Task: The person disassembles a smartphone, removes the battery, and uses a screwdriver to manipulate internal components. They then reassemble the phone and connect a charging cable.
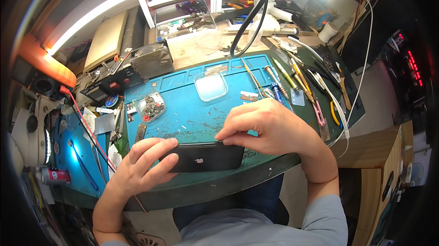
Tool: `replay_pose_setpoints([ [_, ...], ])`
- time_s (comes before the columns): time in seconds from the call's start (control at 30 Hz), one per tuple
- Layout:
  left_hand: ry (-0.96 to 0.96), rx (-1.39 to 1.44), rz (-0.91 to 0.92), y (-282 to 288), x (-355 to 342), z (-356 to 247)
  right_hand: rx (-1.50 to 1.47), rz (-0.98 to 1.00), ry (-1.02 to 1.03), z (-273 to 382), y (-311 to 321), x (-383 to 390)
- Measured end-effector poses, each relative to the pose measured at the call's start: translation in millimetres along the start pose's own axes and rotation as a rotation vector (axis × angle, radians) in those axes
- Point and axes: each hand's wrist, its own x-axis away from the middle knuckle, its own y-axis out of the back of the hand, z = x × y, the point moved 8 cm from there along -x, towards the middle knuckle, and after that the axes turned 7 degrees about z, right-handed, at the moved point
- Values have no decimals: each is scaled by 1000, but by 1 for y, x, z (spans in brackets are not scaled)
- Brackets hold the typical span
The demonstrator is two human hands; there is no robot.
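A black smartphone (212, 158) stands on its long edge near the front of the blue work mat, its dark back toward me. My left hand (141, 164) is closed on its left end, fingers over the top edge and front. At the upper right edge of the phone, my right hand (267, 125) pinches with thumb and forefinger. Whatever lies between those fingertips is too small to make out. Just beyond the phone is the scratched blue mat (196, 113), with tiny scraps on it.
On the mat stand a clear box of small screws and parts (152, 106) and a clear plastic lid (211, 87). Screwdrivers and tweezers (286, 74) lie to the right. At left are an orange-and-black meter (48, 74), a red cable (87, 120) and a can (55, 175). A black cable (256, 10) hangs overhead.
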Motion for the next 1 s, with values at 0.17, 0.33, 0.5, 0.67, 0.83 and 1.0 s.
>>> replay_pose_setpoints([
  [0.17, 24, 42, 17, 0, -4, 2, 0, 56, -22, -7, -1, 7],
  [0.33, 47, 73, 22, -1, -1, 7, 75, -14, -95, 5, -11, 22],
  [0.5, 73, 78, 71, 0, -2, 7, 276, -64, -92, 19, -29, 28],
  [0.67, 111, 108, 109, -1, -2, 9, 315, -64, -109, 22, -41, 28],
  [0.83, 121, 120, 121, -2, 1, 9, 300, -54, -122, 22, -45, 29],
  [1.0, 131, 110, 120, -2, 0, 7, 269, -68, -117, 20, -47, 32],
])
